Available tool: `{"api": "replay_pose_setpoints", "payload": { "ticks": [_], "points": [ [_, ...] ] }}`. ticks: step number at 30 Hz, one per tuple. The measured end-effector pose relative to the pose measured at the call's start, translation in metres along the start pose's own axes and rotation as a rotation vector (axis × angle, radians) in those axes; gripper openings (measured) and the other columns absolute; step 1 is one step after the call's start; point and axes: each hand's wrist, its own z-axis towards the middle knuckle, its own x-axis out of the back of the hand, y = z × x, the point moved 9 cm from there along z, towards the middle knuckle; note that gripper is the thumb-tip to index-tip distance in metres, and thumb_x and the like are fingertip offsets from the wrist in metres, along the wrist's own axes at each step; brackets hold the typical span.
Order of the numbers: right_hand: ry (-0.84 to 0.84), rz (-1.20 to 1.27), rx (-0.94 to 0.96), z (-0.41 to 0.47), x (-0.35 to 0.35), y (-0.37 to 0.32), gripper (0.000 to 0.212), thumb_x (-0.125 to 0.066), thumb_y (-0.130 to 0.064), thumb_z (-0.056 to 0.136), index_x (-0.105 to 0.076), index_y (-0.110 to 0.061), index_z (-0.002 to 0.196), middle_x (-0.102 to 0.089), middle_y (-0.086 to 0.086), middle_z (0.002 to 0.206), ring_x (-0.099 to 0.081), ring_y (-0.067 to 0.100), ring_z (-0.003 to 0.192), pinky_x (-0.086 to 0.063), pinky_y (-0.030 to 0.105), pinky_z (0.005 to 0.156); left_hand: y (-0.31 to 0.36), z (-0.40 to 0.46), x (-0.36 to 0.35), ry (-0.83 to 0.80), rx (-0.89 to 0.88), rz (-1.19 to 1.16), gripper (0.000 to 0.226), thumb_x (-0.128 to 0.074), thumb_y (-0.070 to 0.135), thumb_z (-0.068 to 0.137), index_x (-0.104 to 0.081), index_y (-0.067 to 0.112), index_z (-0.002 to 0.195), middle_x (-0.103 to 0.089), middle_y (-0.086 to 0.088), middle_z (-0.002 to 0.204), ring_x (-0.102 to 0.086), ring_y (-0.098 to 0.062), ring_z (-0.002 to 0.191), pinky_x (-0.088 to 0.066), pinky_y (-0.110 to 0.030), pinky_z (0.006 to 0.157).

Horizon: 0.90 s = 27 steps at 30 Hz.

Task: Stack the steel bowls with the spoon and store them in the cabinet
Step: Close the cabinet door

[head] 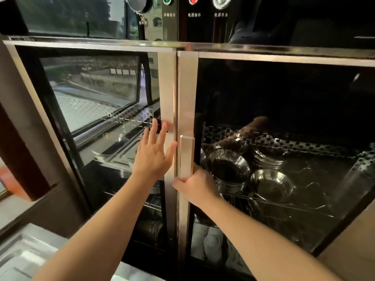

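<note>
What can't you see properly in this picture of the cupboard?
Head view only:
- Spoon: not findable; dark glass and reflections hide the shelves.
- Right hand fingertips: behind the door handle.
- Bowls count: dim, overlapping.
- Lower shelf: too dark.
- Button labels: blurred.

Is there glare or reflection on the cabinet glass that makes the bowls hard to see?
Head view: the left door glass mirrors a bright outdoor scene, hiding what lies behind; the right door glass is dark, the steel bowls show through with small highlights; straight edges bend from wide-angle distortion.

Dark reflective door glass (284, 110) obscures the bowls (229, 169), no spoon is discernible, and the right hand (194, 185) hides the handle (185, 157) base.
</note>
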Motion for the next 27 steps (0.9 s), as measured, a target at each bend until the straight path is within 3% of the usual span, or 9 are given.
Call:
{"api": "replay_pose_setpoints", "payload": {
  "ticks": [2, 5, 10, 15, 18, 23, 27],
  "points": [
    [0.011, 0.006, 0.003, 0.007, -0.002, 0.002, 0.032, -0.063, -0.063, 0.067, -0.063, -0.033, 0.077, -0.066, -0.013, 0.065, -0.066, 0.004, 0.058, -0.05, 0.022, 0.051, 0.0, 0.0, 0.0, 0.024, -0.004, 0.019, 0.068, -0.012, 0.068, 0.097, 0.008, 0.04, 0.155, 0.008, 0.002, 0.167, 0.003, -0.026, 0.153, -0.002, -0.042, 0.118],
    [0.033, 0.014, 0.036, 0.016, -0.005, 0.002, 0.038, -0.057, -0.067, 0.064, -0.063, -0.035, 0.085, -0.069, -0.012, 0.071, -0.068, 0.007, 0.064, -0.058, 0.03, 0.06, 0.001, -0.001, 0.0, 0.038, -0.003, 0.041, 0.072, -0.011, 0.07, 0.095, 0.007, 0.037, 0.156, 0.006, 0.0, 0.167, 0.001, -0.029, 0.153, -0.005, -0.045, 0.119],
    [0.099, -0.001, 0.048, 0.022, -0.004, 0.006, 0.034, -0.054, -0.067, 0.066, -0.06, -0.034, 0.071, -0.065, -0.015, 0.064, -0.067, 0.007, 0.061, -0.062, 0.036, 0.06, 0.0, 0.0, -0.004, 0.04, 0.001, 0.056, 0.074, -0.017, 0.069, 0.095, 0.008, 0.037, 0.156, 0.005, -0.001, 0.168, -0.002, -0.031, 0.153, -0.012, -0.05, 0.118],
    [0.104, 0.02, 0.098, 0.029, -0.003, 0.001, 0.036, -0.056, -0.062, 0.069, -0.061, -0.036, 0.094, -0.067, -0.016, 0.075, -0.068, 0.009, 0.069, -0.062, 0.035, 0.064, -0.003, 0.002, -0.007, 0.061, -0.004, 0.101, 0.076, -0.023, 0.07, 0.094, 0.007, 0.037, 0.156, 0.002, -0.001, 0.168, -0.008, -0.033, 0.152, -0.018, -0.053, 0.115],
    [0.102, 0.018, 0.093, 0.031, -0.002, 0.002, 0.038, -0.059, -0.058, 0.074, -0.067, -0.029, 0.096, -0.068, -0.014, 0.077, -0.069, 0.01, 0.071, -0.063, 0.037, 0.065, -0.003, 0.002, -0.005, 0.062, -0.01, 0.119, 0.076, -0.024, 0.07, 0.095, 0.006, 0.036, 0.156, -0.001, -0.002, 0.168, -0.01, -0.034, 0.152, -0.023, -0.055, 0.114],
    [0.088, -0.002, 0.093, 0.028, 0.0, -0.002, 0.048, -0.057, -0.059, 0.076, -0.06, -0.033, 0.115, -0.072, -0.01, 0.084, -0.07, 0.014, 0.073, -0.062, 0.037, 0.066, -0.001, 0.001, 0.0, 0.02, -0.022, 0.119, 0.078, -0.032, 0.066, 0.095, 0.005, 0.036, 0.156, 0.0, -0.002, 0.168, -0.014, -0.034, 0.151, -0.031, -0.056, 0.113],
    [0.032, -0.075, 0.033, 0.024, 0.002, -0.002, 0.04, -0.058, -0.059, 0.081, -0.059, -0.03, 0.109, -0.071, -0.007, 0.082, -0.07, 0.015, 0.07, -0.063, 0.038, 0.065, 0.002, 0.002, 0.007, -0.041, -0.013, 0.165, 0.084, -0.044, 0.059, 0.092, 0.005, 0.035, 0.156, 0.002, -0.002, 0.168, -0.021, -0.036, 0.149, -0.04, -0.055, 0.108]
  ]
}}
